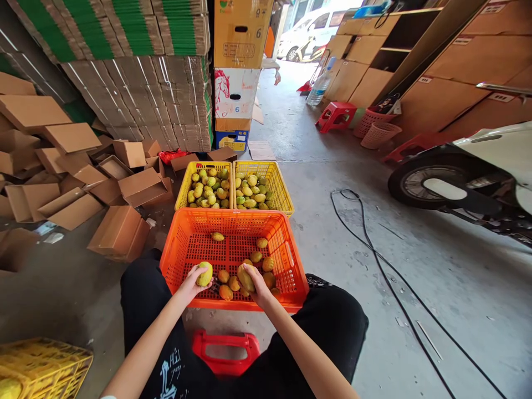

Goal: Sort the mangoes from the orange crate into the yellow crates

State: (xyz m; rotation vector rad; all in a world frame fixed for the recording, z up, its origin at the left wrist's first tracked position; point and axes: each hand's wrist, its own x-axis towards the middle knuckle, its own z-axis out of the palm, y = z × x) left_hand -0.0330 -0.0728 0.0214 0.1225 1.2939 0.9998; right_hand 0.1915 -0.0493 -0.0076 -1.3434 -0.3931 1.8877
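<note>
While both hands are hovering low over its near end, the large orange crate [172,252] is spreading out ahead of them and to either side, its floor showing bare mesh beyond the left one. Just past its far rim, straight ahead of the hands, a left yellow crate [182,188] and a right yellow crate [282,188] are standing side by side, both carrying heaped fruit [210,188]. The left hand [192,285] is gripping a yellow-green fruit [205,274], its thumb lying across the top; the right hand [258,285] is grasping a browner fruit [245,277], thumb likewise above, its other fingers mostly hiding from view. Because each hand is holding only one piece, each thumb is probably getting enough freedom to roll the skin into sight; wrapping lightly rather than squeezing is likely sparing ripe flesh. Smallest of all, loose fruit [225,292] are lying between the hands, more are clustering beyond the right one, and a lone fruit [217,236] is resting farther ahead, between the two. Whether the browner piece is touching its neighbours, I cannot tell; lifting it straight up is seeming safer than dragging.
</note>
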